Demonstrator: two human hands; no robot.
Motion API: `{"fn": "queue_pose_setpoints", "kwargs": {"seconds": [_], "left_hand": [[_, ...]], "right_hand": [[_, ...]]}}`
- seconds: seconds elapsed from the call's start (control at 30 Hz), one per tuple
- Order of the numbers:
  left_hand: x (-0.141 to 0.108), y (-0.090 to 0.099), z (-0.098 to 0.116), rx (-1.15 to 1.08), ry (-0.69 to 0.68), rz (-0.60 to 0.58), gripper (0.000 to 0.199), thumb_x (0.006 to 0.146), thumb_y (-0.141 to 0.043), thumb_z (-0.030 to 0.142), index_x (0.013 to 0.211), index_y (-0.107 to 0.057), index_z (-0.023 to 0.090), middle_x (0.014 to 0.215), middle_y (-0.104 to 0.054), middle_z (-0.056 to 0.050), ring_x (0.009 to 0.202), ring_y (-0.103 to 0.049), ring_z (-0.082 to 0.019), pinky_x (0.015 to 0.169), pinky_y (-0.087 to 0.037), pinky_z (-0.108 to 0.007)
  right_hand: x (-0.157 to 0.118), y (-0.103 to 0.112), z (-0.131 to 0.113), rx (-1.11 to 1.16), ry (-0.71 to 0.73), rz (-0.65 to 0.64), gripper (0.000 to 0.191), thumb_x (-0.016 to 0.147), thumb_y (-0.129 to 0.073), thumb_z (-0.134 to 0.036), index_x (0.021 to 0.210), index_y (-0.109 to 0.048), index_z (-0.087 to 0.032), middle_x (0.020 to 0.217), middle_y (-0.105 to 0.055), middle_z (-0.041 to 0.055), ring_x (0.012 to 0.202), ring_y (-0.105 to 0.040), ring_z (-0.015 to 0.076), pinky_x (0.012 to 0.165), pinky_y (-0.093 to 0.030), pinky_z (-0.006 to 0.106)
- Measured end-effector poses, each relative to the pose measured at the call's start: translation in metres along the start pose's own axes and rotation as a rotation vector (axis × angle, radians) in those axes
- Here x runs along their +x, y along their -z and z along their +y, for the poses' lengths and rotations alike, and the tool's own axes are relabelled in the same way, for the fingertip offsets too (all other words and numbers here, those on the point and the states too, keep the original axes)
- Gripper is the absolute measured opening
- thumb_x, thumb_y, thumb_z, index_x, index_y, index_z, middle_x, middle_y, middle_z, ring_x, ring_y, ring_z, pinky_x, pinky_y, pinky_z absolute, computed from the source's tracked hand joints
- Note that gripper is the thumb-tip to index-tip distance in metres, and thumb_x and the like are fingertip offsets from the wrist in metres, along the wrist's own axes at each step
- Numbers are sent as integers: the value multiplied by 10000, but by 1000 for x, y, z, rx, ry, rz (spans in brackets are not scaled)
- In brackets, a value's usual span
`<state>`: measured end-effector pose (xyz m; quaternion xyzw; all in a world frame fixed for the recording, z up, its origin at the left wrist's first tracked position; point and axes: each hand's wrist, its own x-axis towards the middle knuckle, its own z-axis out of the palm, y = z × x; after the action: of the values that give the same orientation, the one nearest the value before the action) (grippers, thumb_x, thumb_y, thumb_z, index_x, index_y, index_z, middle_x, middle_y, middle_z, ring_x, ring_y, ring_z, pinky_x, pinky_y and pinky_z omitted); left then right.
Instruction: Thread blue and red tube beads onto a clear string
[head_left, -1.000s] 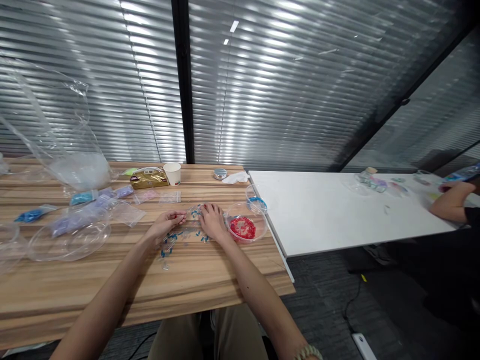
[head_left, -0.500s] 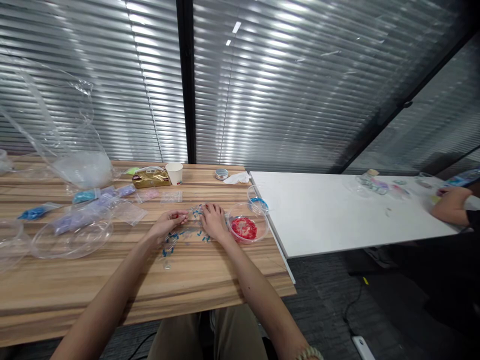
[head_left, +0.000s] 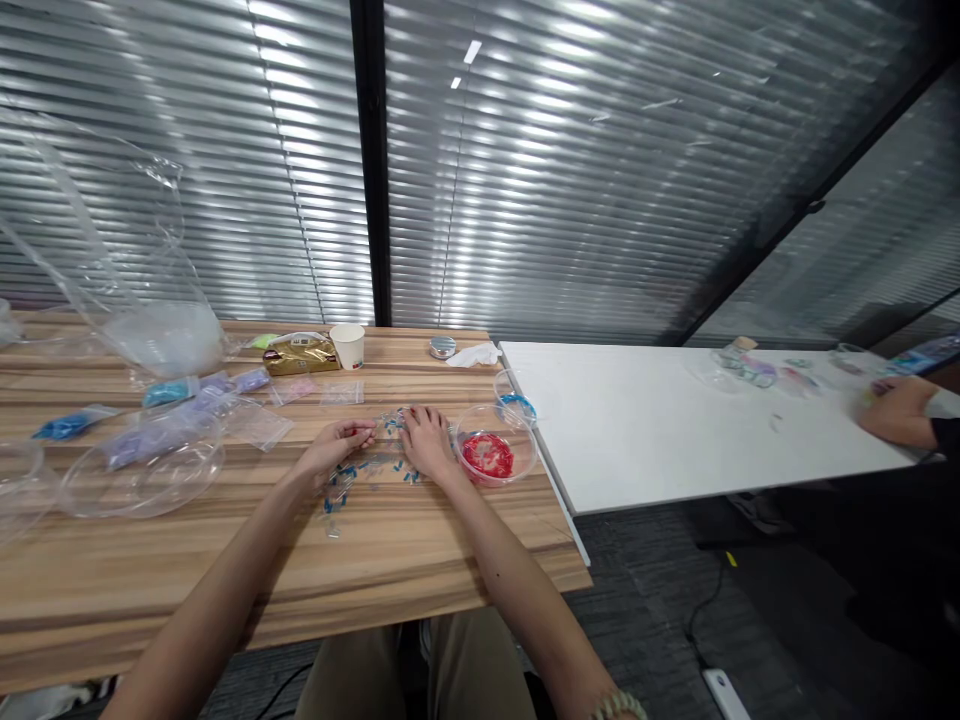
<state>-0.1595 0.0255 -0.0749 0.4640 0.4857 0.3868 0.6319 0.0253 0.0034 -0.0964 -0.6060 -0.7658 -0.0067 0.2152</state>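
Note:
On the wooden table, small blue and clear pieces (head_left: 341, 482) lie scattered between and in front of my hands. My left hand (head_left: 335, 447) is closed in a pinch at the left of the scatter; anything between thumb and fingertips is too small to make out. My right hand (head_left: 426, 441) rests palm down on the right side, fingers slightly apart and fingertips touching the tabletop among the pieces. Just right of it stands a clear round container (head_left: 525, 465) with a red mass (head_left: 487, 456) inside. Behind that is a smaller clear container with a blue ring of material (head_left: 517, 405).
Clear tubs (head_left: 142, 508) and small bags of blue (head_left: 67, 426) and purple material (head_left: 161, 432) lie at left. A gold packet (head_left: 300, 355), paper cup (head_left: 348, 347), round tin (head_left: 442, 347) and tissue (head_left: 474, 355) stand behind. Another person's hand (head_left: 898, 408) is over the white table (head_left: 622, 430).
The view has shifted very slightly. Both my hands keep the same place and shape; I see no piece clearly moved.

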Motion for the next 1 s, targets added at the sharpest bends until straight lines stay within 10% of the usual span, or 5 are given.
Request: {"fn": "queue_pose_setpoints", "kwargs": {"seconds": [1.0], "left_hand": [[-2,-7,1,107,-66,-66,484,525,-794,550,774,-673,152,673,-617,-1,635,-542,-118,632,-452,-232]], "right_hand": [[1,-2,0,-46,7,-21,334,931,-421,-284,1240,-508,-188,1277,-492,113,1145,-393,254,968,-333,420]]}}
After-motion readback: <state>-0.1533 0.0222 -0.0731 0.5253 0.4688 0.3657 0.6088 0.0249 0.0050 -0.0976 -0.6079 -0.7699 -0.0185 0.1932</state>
